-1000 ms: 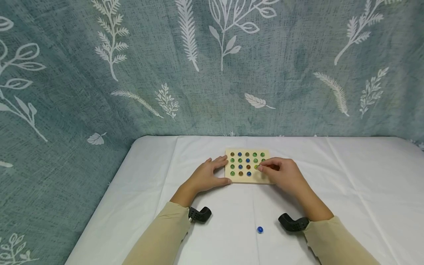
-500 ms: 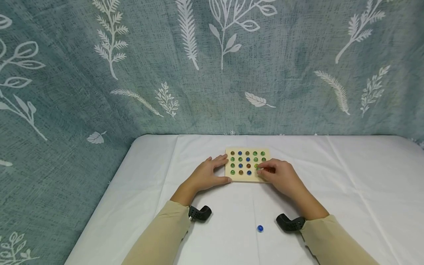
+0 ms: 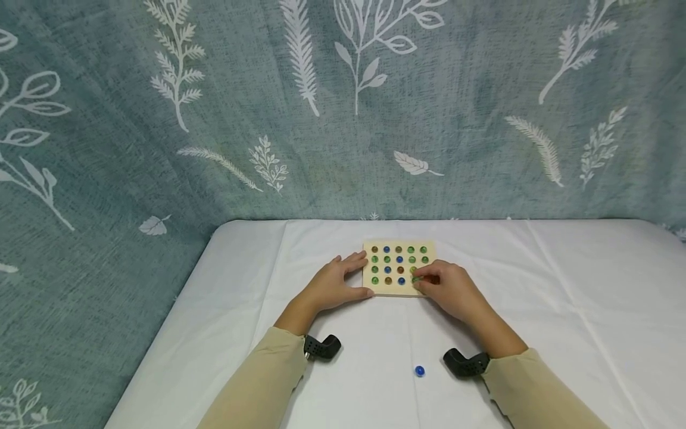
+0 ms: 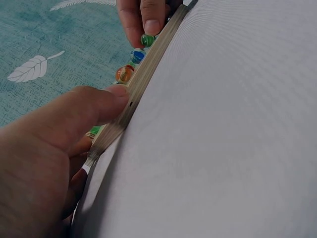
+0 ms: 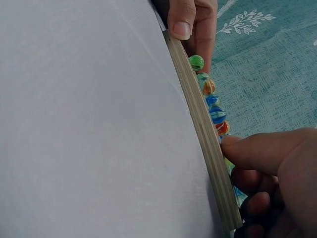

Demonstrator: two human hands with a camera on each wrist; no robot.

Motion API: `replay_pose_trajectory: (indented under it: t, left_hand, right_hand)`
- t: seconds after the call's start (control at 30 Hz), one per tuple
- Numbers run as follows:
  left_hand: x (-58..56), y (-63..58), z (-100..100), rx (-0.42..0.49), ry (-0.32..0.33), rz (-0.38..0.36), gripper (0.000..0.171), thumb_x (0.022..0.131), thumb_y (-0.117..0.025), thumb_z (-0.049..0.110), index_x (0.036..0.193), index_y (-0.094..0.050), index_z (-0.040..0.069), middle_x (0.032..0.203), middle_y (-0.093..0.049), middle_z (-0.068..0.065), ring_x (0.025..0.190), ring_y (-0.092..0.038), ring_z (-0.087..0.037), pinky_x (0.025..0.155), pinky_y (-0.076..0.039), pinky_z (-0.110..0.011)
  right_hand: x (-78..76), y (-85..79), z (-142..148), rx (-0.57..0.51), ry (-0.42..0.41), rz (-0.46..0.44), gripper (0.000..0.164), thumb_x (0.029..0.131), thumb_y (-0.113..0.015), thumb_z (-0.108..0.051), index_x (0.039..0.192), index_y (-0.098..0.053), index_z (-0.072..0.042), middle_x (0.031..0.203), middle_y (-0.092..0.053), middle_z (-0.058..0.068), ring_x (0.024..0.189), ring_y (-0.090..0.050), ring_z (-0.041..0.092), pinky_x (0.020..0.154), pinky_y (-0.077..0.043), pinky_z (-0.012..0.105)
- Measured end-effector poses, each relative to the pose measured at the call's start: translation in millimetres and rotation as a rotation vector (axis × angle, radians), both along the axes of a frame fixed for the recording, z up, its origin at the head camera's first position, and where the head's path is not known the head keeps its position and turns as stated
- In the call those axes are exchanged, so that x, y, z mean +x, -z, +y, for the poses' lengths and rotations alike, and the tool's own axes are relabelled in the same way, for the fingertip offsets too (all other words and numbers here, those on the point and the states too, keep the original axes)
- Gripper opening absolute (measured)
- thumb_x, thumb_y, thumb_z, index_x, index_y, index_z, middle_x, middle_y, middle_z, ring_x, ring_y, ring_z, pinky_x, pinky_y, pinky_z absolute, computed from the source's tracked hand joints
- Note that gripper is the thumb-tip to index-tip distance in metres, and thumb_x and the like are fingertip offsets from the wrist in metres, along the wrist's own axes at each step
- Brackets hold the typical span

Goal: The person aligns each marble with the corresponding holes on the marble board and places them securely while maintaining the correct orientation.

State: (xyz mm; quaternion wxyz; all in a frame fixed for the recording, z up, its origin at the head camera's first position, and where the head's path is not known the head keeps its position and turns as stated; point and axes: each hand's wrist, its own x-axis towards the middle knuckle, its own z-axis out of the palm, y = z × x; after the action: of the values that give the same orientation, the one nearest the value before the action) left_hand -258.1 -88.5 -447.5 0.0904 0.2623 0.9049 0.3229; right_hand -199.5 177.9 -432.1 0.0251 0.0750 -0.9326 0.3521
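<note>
A pale wooden board [image 3: 393,292] lies at the middle of the table, with rows of coloured glass marbles seated in it. My left hand [image 3: 333,286] holds the board's left end, thumb at the near edge and fingers along the left side. Over the right part of the near row, my right hand [image 3: 451,290] pinches a green marble [image 4: 147,39] between thumb and fingers. That marble sits at the board's surface, beside a blue marble [image 4: 137,55] in the row. The hand covers the board's near right corner.
One loose blue marble [image 3: 420,371] lies on the white tablecloth [image 3: 364,381], nearer to me than the board. Black wrist cameras stick out inward from both sleeves. A teal curtain [image 3: 343,167] with white leaf prints hangs behind the table.
My right hand has moved slightly left and toward me, bringing the green marble down to the near row. The left hand, board and loose blue marble have stayed in place.
</note>
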Motion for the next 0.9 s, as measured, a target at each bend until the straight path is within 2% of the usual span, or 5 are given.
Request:
replay_pose_trajectory:
  t: [0.37,0.57,0.7,0.9]
  left_hand:
    - [1.4,-0.2,0,0.005,-0.006,-0.009,0.078,0.081,-0.077,0.049,0.147,-0.049,0.019,0.157,-0.033,0.014,0.15,-0.023,-0.024,0.125,-0.017,-0.044]
    - [4.9,3.2,-3,-0.007,-0.016,0.008,0.077,0.082,-0.076,0.049,0.148,-0.048,0.019,0.158,-0.033,0.015,0.149,-0.025,-0.019,0.124,-0.017,-0.044]
    - [5.1,4.0,-3,-0.003,-0.008,0.015,0.078,0.082,-0.076,0.049,0.148,-0.047,0.019,0.158,-0.033,0.014,0.149,-0.026,-0.019,0.124,-0.018,-0.043]
    - [4.2,1.4,0,0.007,-0.007,0.013,0.077,0.082,-0.077,0.048,0.147,-0.049,0.018,0.157,-0.035,0.012,0.149,-0.026,-0.023,0.124,-0.018,-0.045]
  right_hand:
    - [1.2,0.2,2,-0.018,-0.021,-0.008,0.024,0.089,-0.072,-0.016,0.113,-0.074,-0.011,0.091,-0.064,0.001,0.078,-0.052,0.016,0.068,-0.045,0.031]
    - [1.0,-6.1,8,-0.083,-0.077,-0.055,0.019,0.088,-0.072,-0.015,0.107,-0.074,-0.013,0.085,-0.062,0.002,0.074,-0.052,0.018,0.063,-0.046,0.029]
    - [4.2,-15.8,14,-0.14,-0.174,-0.158,0.013,0.087,-0.073,-0.012,0.101,-0.074,-0.011,0.079,-0.062,0.001,0.071,-0.052,0.017,0.059,-0.046,0.025]
    - [16.5,-28.3,20,-0.192,-0.416,-0.38,0.015,0.081,-0.078,-0.01,0.094,-0.074,-0.005,0.074,-0.062,0.001,0.064,-0.053,0.01,0.056,-0.047,0.022]
